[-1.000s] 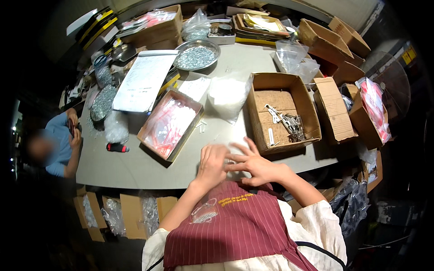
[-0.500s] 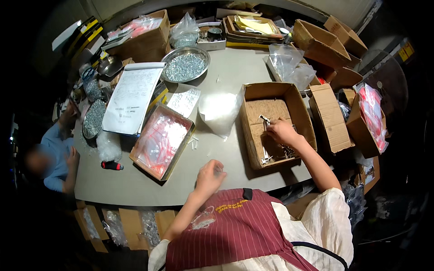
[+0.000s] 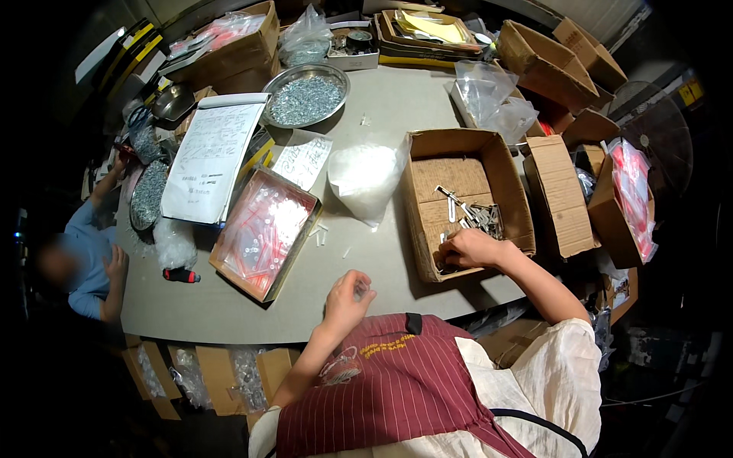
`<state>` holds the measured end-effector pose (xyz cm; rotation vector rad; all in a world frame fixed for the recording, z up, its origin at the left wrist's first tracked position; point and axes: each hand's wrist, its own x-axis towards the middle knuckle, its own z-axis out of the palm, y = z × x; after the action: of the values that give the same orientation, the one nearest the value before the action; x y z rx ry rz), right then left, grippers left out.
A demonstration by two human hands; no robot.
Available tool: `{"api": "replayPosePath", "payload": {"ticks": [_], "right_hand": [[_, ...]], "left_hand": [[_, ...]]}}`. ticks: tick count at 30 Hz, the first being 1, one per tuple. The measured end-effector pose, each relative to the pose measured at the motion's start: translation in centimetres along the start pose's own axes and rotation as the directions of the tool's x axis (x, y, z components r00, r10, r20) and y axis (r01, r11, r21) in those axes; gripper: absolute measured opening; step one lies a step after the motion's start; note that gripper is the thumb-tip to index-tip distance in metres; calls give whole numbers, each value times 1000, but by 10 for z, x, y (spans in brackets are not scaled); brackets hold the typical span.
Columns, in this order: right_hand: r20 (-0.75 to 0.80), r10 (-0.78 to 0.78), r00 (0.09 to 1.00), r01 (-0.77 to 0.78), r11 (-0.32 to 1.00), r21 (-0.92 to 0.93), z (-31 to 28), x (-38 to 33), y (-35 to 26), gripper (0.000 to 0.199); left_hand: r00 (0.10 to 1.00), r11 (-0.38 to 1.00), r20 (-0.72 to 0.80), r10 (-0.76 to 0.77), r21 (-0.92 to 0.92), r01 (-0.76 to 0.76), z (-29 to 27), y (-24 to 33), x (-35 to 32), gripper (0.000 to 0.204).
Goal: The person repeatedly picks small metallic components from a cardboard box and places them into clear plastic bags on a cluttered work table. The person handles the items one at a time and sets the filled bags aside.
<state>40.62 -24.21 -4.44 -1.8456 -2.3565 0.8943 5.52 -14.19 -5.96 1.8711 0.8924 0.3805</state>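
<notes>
My right hand reaches into the open cardboard box, low by its near wall. Its fingers are bent together over the small metal parts there, and whatever they pinch is hidden. A heap of narrow metal parts lies in the box just beyond the hand. My left hand hovers by the table's near edge, fingers curled together. Something small and see-through shows between its fingertips, too small to name. Left of the box stands a clear plastic bag of white contents.
A shallow box holds red-striped clear bags, with small white pieces beside it. Behind are a notepad and a metal bowl of small shiny parts. Cardboard boxes crowd the right. A co-worker sits at the left.
My right hand has moved nearer to me inside the box, to its near wall, uncovering the metal heap. My left hand stays almost in place. The view has shifted slightly.
</notes>
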Motion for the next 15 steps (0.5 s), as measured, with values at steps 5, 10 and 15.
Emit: {"api": "replayPosePath", "payload": {"ticks": [5, 10, 15], "right_hand": [[49, 17, 999, -14, 998, -61, -4, 2, -7, 23], [-259, 115, 959, -135, 989, -58, -37, 3, -14, 23], [-543, 211, 813, 17, 923, 385, -82, 11, -108, 12]], "left_hand": [[1000, 1000, 5, 4, -17, -4, 1, -1, 0, 26], [1000, 998, 5, -14, -62, 14, -1, 9, 0, 26], [999, 991, 8, 52, -127, -51, 4, 32, 17, 25]]}}
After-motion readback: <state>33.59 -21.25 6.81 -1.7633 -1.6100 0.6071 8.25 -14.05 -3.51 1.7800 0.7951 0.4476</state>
